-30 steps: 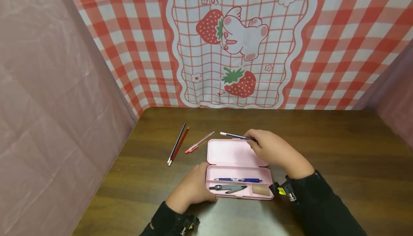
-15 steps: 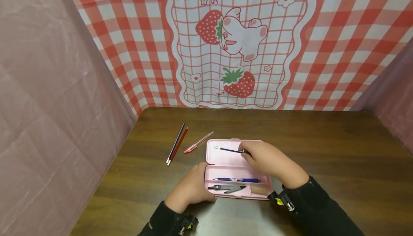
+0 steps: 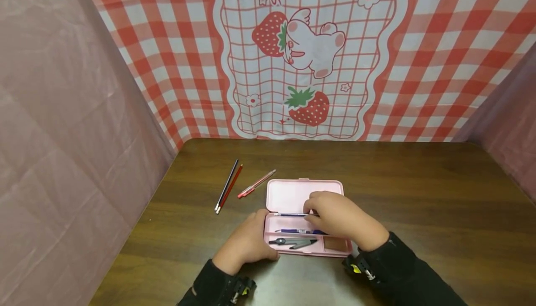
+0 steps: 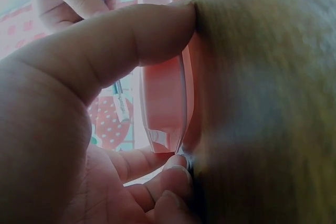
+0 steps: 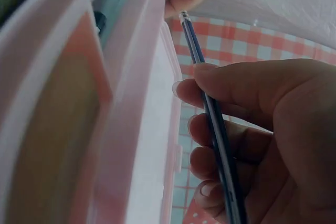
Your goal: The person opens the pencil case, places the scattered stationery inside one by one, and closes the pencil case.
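Note:
An open pink pencil case (image 3: pixel 303 189) lies on the table, its lid folded back. My left hand (image 3: pixel 247 241) grips its left end; in the left wrist view, thumb and fingers straddle the case's end (image 4: pixel 165 98). Between thumb and fingertips, my right hand (image 3: pixel 337 215) pinches a dark blue pencil (image 5: pixel 214 114) with a pale tip. It holds the pencil crosswise above the case, near the hinge. Inside the case are a blue pen (image 3: pixel 295 231), a grey drawing compass (image 3: pixel 293 241) and a tan block (image 3: pixel 336 244), partly shaded by the right hand.
Left of the case, a dark pencil (image 3: pixel 227 184) and a red pencil (image 3: pixel 231 187) lie side by side on the brown table (image 3: pixel 410 180). A pink pen (image 3: pixel 256 184) lies nearer the lid. A red checked cloth (image 3: pixel 197 64) hangs behind the table.
My right hand has brought the dark blue pencil from behind the lid toward me, down over the hinge side of the case. The left hand keeps its grip on the case.

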The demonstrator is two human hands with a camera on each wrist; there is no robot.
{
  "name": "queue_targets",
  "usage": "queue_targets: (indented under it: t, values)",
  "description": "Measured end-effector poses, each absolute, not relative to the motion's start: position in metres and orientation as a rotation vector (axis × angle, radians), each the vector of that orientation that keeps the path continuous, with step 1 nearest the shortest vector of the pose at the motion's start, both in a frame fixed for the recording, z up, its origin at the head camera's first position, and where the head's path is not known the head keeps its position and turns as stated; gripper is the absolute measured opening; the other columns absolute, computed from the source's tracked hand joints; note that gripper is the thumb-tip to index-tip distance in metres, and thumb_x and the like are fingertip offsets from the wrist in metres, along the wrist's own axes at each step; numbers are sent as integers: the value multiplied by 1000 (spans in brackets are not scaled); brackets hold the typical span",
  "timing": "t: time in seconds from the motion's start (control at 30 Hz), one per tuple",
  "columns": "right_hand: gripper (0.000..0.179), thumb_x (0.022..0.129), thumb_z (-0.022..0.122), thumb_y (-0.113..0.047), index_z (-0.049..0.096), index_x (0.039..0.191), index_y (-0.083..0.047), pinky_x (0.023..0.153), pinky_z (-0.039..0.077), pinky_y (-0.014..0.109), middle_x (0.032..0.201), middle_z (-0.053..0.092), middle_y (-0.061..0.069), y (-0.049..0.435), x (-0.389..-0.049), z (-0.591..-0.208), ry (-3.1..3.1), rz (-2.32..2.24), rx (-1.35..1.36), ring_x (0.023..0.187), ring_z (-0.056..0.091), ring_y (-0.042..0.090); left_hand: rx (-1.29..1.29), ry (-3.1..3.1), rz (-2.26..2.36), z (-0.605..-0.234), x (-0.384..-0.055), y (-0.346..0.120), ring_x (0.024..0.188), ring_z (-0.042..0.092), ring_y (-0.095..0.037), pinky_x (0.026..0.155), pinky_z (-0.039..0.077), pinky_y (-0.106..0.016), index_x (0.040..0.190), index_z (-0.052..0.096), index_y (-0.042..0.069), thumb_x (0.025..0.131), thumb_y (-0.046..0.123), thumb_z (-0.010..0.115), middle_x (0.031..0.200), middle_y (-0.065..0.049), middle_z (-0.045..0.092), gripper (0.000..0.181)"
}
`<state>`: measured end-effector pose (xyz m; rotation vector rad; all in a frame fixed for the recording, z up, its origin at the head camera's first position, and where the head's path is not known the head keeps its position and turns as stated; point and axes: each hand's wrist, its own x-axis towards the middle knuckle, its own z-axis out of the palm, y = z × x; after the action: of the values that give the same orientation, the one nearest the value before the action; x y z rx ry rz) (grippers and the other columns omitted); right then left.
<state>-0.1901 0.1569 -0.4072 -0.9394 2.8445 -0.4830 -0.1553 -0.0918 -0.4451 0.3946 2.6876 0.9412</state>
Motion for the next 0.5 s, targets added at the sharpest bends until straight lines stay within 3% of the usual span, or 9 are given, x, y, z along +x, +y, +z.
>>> queue_targets:
  t: [0.27, 0.5]
  values:
    - [10, 94, 75, -15, 72, 85, -18, 68, 45, 32, 74, 49, -12, 151, -188, -414, 2819, -464, -1089, 68, 46, 9, 393, 2692, 919, -444, -155, -92, 92, 55, -23, 84, 49, -46, 133, 52, 1, 55, 27, 99, 111, -8, 57, 95]
    - [4, 94, 73, -12, 77, 95, -13, 74, 49, 35, 76, 52, -11, 145, -185, -416, 2832, -430, -1022, 70, 49, 10, 398, 2699, 926, -443, -155, -92, 91, 54, -22, 82, 49, -45, 131, 52, 0, 54, 26, 99, 108, -7, 56, 94]
